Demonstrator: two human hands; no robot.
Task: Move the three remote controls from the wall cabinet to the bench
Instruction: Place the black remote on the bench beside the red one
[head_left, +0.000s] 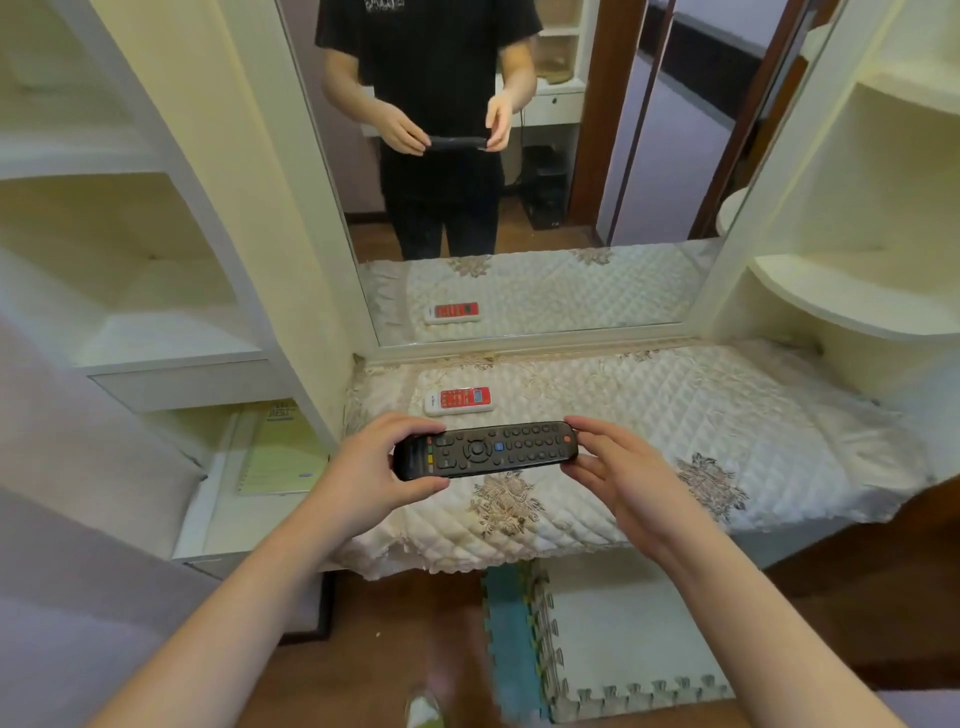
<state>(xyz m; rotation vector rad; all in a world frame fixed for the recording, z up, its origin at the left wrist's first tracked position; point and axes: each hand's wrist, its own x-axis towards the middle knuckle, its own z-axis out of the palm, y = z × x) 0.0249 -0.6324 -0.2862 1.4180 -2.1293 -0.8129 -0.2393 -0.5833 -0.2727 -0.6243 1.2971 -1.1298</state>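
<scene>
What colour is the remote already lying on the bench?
White body with a red face, seen in the head view: white and red remote.

Matt black plastic remote (485, 450), quilted cloth bench cover (649, 410)

A home bedroom: quilted bench (649, 415), tall mirror (519, 182), cream wall shelves (852, 306), foam floor mat (623, 639).

- black remote control (485, 450): coloured buttons, one blue, one orange
- white remote control (459, 400): red face
- bench cover (675, 410): cream, quilted diamonds, brownish floral motifs
- notebook (283, 452): pale green
</scene>
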